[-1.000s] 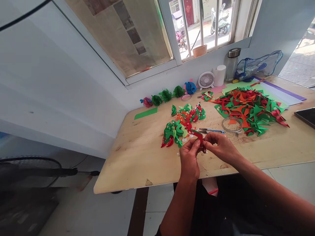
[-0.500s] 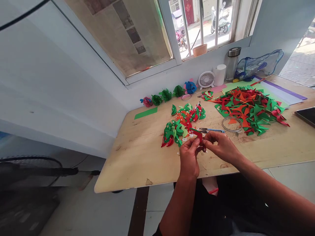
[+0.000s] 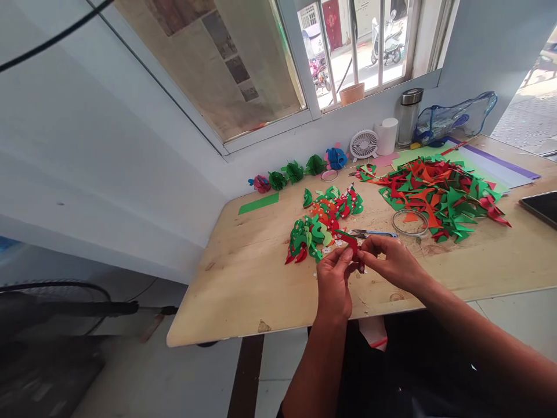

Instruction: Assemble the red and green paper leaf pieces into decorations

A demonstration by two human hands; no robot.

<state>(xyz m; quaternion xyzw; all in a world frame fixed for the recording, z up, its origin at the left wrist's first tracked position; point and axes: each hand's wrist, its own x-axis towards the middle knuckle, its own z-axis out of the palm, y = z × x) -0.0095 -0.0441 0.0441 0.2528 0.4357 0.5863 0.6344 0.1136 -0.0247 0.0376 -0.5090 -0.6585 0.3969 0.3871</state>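
Note:
Between my hands, above the table's front part, is a folded red paper piece (image 3: 349, 240) with a green edge. My left hand (image 3: 334, 277) pinches it between thumb and fingers. My right hand (image 3: 389, 259) has its thumb and forefinger closed at the paper's lower right edge; the fingertips partly hide what they grip. Just behind the hands lie small scissors (image 3: 375, 234) with blue handles. A heap of curved green paper pieces (image 3: 307, 232) rests to the left, with red and orange pieces (image 3: 333, 212) beyond it, several bearing small white squares.
A large pile of red, orange and green paper scraps (image 3: 435, 194) covers the right side, with a tape roll (image 3: 410, 222) before it. Finished-looking paper balls (image 3: 293, 170), a small fan (image 3: 364, 144) and a glass bottle (image 3: 409, 119) line the wall. A dark tablet (image 3: 542, 208) lies far right.
The view has shifted very slightly. Both hands keep nearly the same grip on the red paper piece, and the heaps on the table look unchanged.

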